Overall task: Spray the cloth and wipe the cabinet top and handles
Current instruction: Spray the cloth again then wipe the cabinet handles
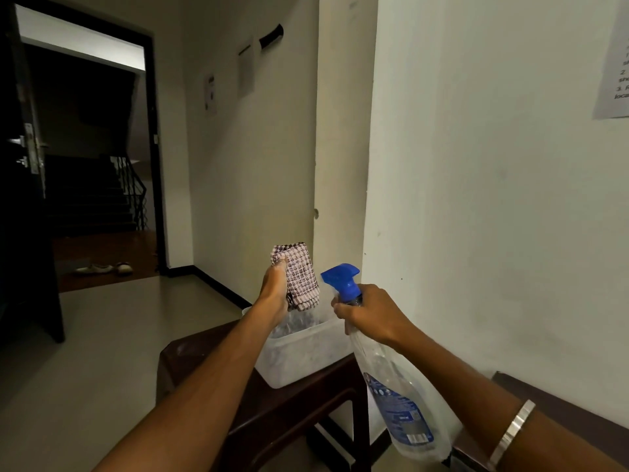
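The folded checked cloth (pixel 296 278) was held upright in the air, above the far edge of a clear plastic tub (pixel 306 356). The left hand (pixel 275 290) gripped it from the left side, thumb on the near face of the cloth and the fingers curled behind it, out of sight. Just to the right, and apart from the cloth, the blue trigger head (pixel 343 279) of the spray bottle (pixel 398 396) pointed its nozzle toward the cloth. The right hand (pixel 369 313) was wrapped round the bottle's neck, its fingers (pixel 340 310) curled at the front below the trigger head. The bottle's clear body hung down and toward the camera beneath the right forearm, with a blue label showing on its side. A silver bangle (pixel 512 434) sat on the right forearm.

The tub rested on a dark brown bench (pixel 272 407) standing against a pale wall (pixel 493 233). A sheet of printed paper (pixel 612 59) was stuck to that wall at the upper right, its text too blurred to read. To the left, an open doorway (pixel 88 148) led to a dark stairwell with steps and a railing, and a pair of light shoes (pixel 102 268) lay on the floor just past the threshold.
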Motion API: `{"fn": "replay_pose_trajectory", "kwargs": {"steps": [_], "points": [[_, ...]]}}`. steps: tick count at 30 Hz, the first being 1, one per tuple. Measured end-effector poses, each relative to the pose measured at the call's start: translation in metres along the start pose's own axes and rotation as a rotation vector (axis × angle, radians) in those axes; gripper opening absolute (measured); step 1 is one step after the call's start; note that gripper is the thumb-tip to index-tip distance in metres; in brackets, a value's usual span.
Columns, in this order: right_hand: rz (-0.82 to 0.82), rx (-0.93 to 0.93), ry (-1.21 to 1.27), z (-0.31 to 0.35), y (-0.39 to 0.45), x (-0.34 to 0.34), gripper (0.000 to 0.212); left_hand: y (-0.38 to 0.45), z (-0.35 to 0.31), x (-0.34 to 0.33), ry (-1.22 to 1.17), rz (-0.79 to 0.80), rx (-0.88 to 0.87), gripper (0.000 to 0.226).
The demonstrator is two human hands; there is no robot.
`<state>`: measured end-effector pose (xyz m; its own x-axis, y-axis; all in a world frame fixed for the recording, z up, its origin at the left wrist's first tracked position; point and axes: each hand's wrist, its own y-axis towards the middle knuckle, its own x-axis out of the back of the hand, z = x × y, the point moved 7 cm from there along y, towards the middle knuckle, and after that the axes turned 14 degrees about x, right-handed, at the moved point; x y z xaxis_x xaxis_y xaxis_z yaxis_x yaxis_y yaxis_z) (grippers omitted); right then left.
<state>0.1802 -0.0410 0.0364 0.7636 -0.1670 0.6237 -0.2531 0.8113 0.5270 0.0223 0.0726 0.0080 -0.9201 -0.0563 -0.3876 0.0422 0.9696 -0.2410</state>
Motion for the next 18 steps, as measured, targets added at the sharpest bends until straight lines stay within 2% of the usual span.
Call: {"fn": "replay_pose_trajectory", "kwargs": {"steps": [6,9,11,13,18], "points": [[-0.009,0.044,-0.075,0.007,0.013,0.021,0.008,-0.003,0.001,0.000,-0.021,0.012,0.015,0.045],[-0.024,0.126,-0.095,0.025,0.032,0.035,0.014,-0.001,-0.003,0.005,0.020,-0.032,-0.015,0.045],[-0.067,0.185,-0.109,0.038,0.050,0.050,0.012,0.002,-0.006,0.015,0.132,-0.130,-0.047,0.044],[-0.123,0.237,-0.138,0.049,0.073,0.066,0.018,0.005,-0.007,0.025,0.266,-0.212,-0.072,0.046],[-0.278,0.256,-0.174,0.056,0.125,0.086,0.040,0.016,-0.011,0.034,0.496,-0.279,-0.136,0.048]]}}
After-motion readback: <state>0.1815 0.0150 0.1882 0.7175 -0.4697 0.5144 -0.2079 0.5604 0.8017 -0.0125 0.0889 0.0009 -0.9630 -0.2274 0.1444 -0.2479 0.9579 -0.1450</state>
